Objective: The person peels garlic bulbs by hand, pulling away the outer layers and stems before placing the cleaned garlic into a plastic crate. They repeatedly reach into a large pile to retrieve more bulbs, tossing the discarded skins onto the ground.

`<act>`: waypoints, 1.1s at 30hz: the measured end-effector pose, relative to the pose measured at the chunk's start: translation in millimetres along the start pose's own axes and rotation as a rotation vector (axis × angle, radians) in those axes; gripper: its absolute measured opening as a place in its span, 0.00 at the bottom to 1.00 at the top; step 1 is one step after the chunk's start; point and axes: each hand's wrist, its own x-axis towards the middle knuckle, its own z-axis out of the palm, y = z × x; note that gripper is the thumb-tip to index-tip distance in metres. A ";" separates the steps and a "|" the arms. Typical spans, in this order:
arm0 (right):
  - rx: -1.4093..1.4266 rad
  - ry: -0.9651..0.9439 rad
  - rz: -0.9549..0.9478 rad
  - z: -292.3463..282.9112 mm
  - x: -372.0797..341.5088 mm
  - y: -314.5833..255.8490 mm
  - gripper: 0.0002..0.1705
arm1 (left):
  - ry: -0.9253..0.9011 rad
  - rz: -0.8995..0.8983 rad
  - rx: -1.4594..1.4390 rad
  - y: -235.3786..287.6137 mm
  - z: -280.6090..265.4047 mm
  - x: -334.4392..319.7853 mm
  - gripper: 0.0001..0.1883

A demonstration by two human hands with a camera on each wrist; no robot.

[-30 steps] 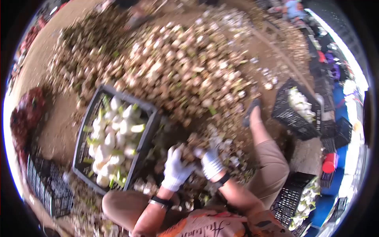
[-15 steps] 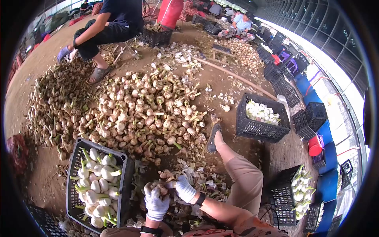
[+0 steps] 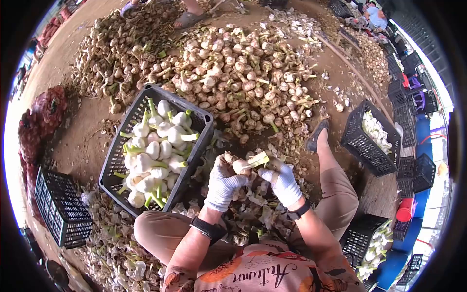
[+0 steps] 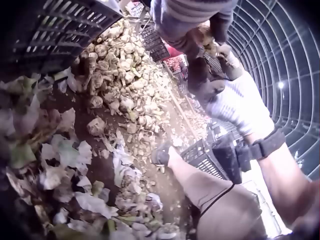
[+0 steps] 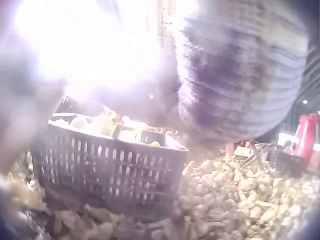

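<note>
Both hands wear white knit gloves with darker, dirty fingertips and meet in front of the lap. My left hand (image 3: 223, 183) grips a garlic bulb (image 3: 240, 166) whose cut green stem (image 3: 259, 159) points to the right. Close by that stem, my right hand (image 3: 283, 184) has its thumb and fingers bent together at the bulb's loose skin. From the left wrist view, both hands close in around the brownish garlic, which the fingers partly cover. Beside the left hand stands a black crate (image 3: 190, 158) of peeled white garlic bulbs (image 3: 152, 151) with short green stems.
A big heap of unpeeled garlic (image 3: 243, 73) lies ahead. Torn skins (image 3: 131, 258) litter the ground around the legs. More garlic crates (image 3: 372, 153) stand at the right, another crate (image 3: 65, 209) at the left. A long pole (image 3: 357, 73) lies beyond the right foot.
The head view has tilted down, so the far people have mostly left it. Between the hands, the garlic bulb now shows with its stem to the right; the right hand has moved slightly apart from the left.
</note>
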 end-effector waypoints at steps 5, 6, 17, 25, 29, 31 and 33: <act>0.211 -0.051 0.120 7.9 4.2 5.7 0.19 | 0.031 0.403 1.131 4.8 16.5 -8.3 0.22; 0.308 -0.028 0.142 5.5 9.2 17.8 0.17 | -0.018 0.455 1.106 3.1 16.2 -8.8 0.21; -0.193 -0.084 0.023 11.1 4.5 0.0 0.18 | 0.124 -0.284 -0.321 -3.7 -9.4 -5.8 0.21; -0.065 -0.170 0.016 3.4 -2.7 -3.9 0.22 | 0.096 -0.051 -0.130 2.4 -5.1 -0.2 0.24; 0.022 -0.010 0.067 0.9 -1.1 25.1 0.18 | -0.014 0.090 0.079 -12.2 -9.1 -2.1 0.24; 0.109 0.055 0.074 7.0 -1.3 25.6 0.16 | 0.034 0.029 0.124 -5.1 -0.2 -9.1 0.23; 0.144 0.032 0.086 10.5 -4.5 20.1 0.13 | 0.040 0.002 0.181 -3.1 2.1 -11.7 0.22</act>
